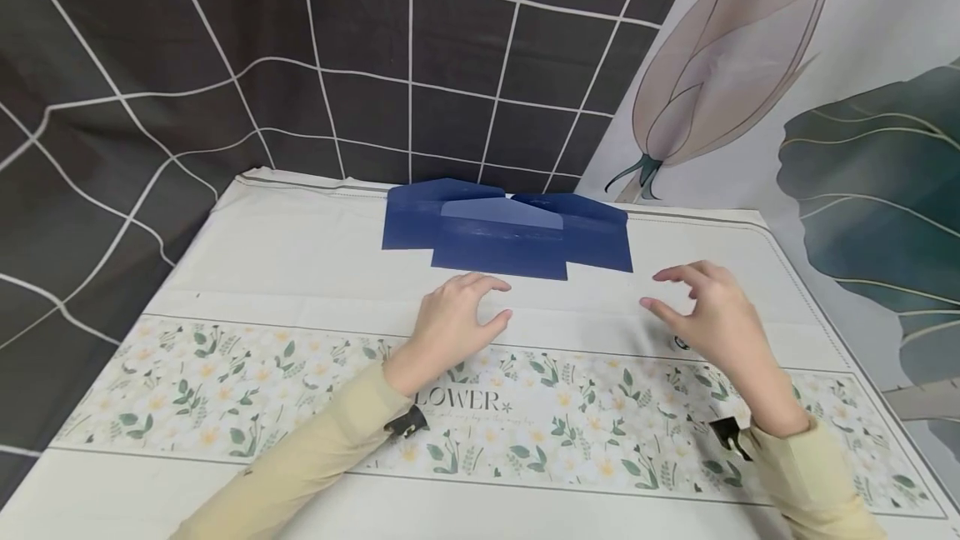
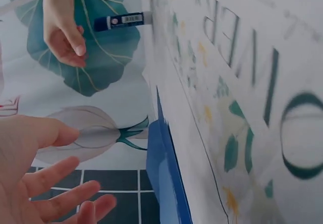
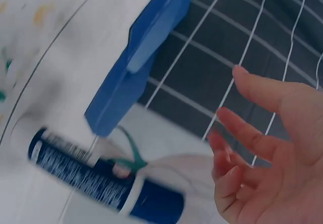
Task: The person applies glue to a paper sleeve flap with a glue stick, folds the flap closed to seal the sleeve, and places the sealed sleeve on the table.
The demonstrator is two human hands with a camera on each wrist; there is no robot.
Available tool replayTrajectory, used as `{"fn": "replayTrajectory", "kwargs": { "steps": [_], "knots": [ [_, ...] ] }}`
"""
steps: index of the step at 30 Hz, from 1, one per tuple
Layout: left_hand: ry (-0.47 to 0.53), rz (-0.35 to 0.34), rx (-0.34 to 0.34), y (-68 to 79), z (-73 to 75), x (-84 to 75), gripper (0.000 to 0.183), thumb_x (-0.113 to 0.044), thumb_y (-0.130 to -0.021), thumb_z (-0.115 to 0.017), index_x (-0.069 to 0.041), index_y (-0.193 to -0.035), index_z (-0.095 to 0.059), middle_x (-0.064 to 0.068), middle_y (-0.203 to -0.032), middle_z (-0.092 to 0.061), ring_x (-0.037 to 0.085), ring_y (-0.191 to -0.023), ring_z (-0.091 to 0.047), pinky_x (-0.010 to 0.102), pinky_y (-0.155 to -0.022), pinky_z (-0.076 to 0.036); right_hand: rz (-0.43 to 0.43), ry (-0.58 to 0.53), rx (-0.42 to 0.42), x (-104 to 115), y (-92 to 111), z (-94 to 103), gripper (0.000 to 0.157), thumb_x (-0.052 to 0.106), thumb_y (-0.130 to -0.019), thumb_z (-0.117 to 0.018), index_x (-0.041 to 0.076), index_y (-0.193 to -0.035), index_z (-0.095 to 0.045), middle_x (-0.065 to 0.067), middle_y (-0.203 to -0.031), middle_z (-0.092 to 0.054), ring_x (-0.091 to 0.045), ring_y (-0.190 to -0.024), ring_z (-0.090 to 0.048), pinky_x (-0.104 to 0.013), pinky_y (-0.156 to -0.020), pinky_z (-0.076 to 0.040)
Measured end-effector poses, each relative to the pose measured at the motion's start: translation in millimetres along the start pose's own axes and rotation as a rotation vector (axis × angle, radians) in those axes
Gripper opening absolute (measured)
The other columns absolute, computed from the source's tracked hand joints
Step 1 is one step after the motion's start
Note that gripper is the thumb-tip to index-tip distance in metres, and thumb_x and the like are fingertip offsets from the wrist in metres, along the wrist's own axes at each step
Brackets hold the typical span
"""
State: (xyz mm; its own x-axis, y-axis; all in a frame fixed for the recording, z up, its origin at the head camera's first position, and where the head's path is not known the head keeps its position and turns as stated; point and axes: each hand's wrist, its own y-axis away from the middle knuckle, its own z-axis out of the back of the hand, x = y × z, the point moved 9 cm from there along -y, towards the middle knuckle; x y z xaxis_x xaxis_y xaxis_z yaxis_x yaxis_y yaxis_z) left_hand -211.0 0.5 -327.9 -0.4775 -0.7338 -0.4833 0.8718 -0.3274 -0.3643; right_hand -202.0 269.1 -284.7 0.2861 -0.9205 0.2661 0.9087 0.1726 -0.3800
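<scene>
2 bare hands hover above a flower-printed white tablecloth, fingers loosely curved and spread — the left hand near 3 overlapping navy envelopes towards the far edge, the right hand near an upright blue tube with a white ring.

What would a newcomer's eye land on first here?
Probably the three overlapping blue envelopes, toward the far edge of the pale tablecloth, before the dark grid cloth. Next, the left hand and right hand, hovering empty on the near side. The wrist views also show a blue tube standing upright near the right hand.
</scene>
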Motion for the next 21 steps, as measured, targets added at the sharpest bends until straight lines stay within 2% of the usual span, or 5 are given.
{"fn": "replayTrajectory", "kwargs": {
  "steps": [2,4,11,16,21],
  "knots": [
    [0.011,-0.001,-0.003,-1.9,-0.7,-0.6,0.031,-0.030,-0.083,-0.071,-0.021,-0.113,-0.069,-0.001,-0.115,-0.070,0.021,-0.105,-0.065,0.039,-0.076,-0.056,-0.040,0.011,-0.022,-13,0,4.9,0.035,0.020,-0.076,-0.080,0.005,-0.105,-0.068,-0.023,-0.104,-0.059,-0.032,-0.080,-0.051,-0.037,-0.061,-0.038],
    [0.024,-0.002,-0.001,-3.7,-1.8,-1.1,0.032,-0.028,-0.083,-0.072,-0.021,-0.114,-0.068,-0.001,-0.115,-0.070,0.022,-0.105,-0.065,0.039,-0.076,-0.056,-0.085,0.022,-0.011,-27,2,6.6,0.036,0.021,-0.078,-0.079,0.003,-0.107,-0.067,-0.027,-0.109,-0.055,-0.035,-0.082,-0.050,-0.040,-0.063,-0.038],
    [0.039,0.015,0.020,-7.6,-9.7,-3.8,0.028,-0.030,-0.083,-0.071,-0.024,-0.111,-0.070,-0.002,-0.113,-0.071,0.021,-0.102,-0.066,0.038,-0.071,-0.055,-0.198,0.064,0.116,-57,13,-1.4,0.045,0.030,-0.084,-0.073,-0.003,-0.113,-0.062,-0.035,-0.111,-0.055,-0.042,-0.087,-0.055,-0.051,-0.065,-0.043],
    [0.045,0.033,0.029,-8.8,-16.5,-3.7,0.027,-0.031,-0.083,-0.071,-0.026,-0.110,-0.070,-0.003,-0.117,-0.070,0.021,-0.109,-0.064,0.040,-0.074,-0.056,-0.193,0.056,0.129,-59,17,-3.3,0.040,0.021,-0.080,-0.077,-0.006,-0.106,-0.064,-0.028,-0.091,-0.064,-0.032,-0.068,-0.061,-0.036,-0.053,-0.044],
    [0.055,0.038,0.045,-9.0,-21.9,-5.4,0.028,-0.031,-0.084,-0.070,-0.024,-0.111,-0.070,-0.004,-0.119,-0.069,0.021,-0.109,-0.064,0.039,-0.074,-0.055,-0.222,0.063,0.124,-62,21,-1.4,0.030,0.021,-0.080,-0.077,-0.002,-0.095,-0.067,-0.021,-0.078,-0.068,-0.021,-0.057,-0.056,-0.028,-0.049,-0.036]
  ]
}}
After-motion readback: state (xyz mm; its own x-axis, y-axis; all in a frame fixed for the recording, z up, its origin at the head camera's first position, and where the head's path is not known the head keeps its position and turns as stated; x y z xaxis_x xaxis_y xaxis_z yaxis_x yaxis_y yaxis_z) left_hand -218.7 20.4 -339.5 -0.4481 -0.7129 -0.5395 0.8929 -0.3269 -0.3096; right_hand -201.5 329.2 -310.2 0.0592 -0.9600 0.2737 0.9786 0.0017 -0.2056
